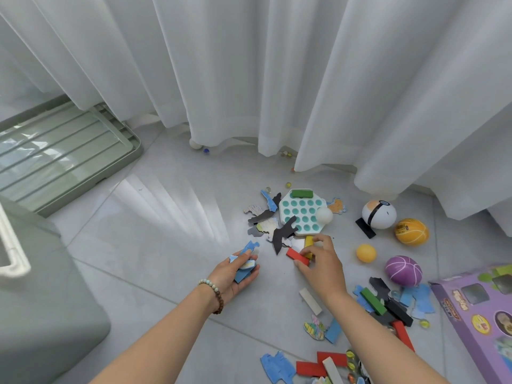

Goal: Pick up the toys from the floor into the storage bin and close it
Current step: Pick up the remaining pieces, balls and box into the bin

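Observation:
My left hand holds a bunch of blue puzzle pieces, palm up. My right hand grips a red block and a yellow block on the floor. Just beyond lies a white and teal pop board with a green block and a white ball on it, dark puzzle pieces beside it. The green storage bin stands at the left, its lid lying on the floor behind it.
Balls lie at the right: orange-white, orange, yellow, purple. More blocks, puzzle pieces and marbles scatter near my right arm. A purple toy box sits at far right. White curtains hang behind.

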A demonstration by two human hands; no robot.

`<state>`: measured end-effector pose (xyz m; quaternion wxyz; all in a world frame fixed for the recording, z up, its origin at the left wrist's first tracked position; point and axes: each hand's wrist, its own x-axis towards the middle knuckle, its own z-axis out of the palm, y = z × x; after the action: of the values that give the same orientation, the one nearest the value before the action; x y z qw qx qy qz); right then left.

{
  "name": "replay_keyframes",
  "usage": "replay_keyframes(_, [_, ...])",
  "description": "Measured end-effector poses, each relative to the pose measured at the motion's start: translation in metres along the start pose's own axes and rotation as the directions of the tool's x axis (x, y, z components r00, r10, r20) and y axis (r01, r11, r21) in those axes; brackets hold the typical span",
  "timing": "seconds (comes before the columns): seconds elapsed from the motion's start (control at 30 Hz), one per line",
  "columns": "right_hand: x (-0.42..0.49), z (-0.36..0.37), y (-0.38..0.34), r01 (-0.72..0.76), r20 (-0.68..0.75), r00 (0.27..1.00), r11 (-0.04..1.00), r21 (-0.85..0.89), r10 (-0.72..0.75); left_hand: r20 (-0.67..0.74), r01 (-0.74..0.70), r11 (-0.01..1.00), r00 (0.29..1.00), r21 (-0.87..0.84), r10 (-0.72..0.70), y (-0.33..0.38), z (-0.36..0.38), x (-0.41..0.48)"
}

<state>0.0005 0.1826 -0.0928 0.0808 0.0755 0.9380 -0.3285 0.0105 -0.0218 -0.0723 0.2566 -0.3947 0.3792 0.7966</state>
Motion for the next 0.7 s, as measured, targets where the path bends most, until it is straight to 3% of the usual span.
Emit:
replay_keyframes(0.13, [-0.007, 0.0, 0.008, -0.1, -0.045, 0.993, 0.99, 0.103, 0.105, 0.001, 0.004, 1.0, 1.0, 0.016, -0.004, -0.001, 0.004, -0.002])
replay_keyframes(0.33, [-0.007, 0.001, 0.013, 0.0, -0.048, 0.999, 0.999, -0.041, -0.002, -0.008, 0.005, 1.0, 1.0, 0.024, -0.005, -0.004, 0.009, -0.001])
replay_keyframes(0.5, [-0.011, -0.002, 0.006, -0.029, -0.088, 0.995, 0.985, 0.172, 0.045, -0.005, 0.018, 1.0, 1.0, 0.013, -0.018, -0.01, 0.019, -0.001])
replay_keyframes(0.6, [-0.014, -0.002, 0.006, -0.001, -0.025, 1.0, 0.988, 0.151, 0.005, 0.005, 0.053, 0.999, 0.999, -0.003, -0.053, -0.013, 0.028, -0.001])
replay_keyframes(0.7, [-0.015, 0.0, 0.007, -0.059, -0.029, 0.997, 0.983, 0.173, 0.064, 0.008, 0.065, 0.998, 0.998, -0.01, -0.065, -0.017, 0.034, 0.0])
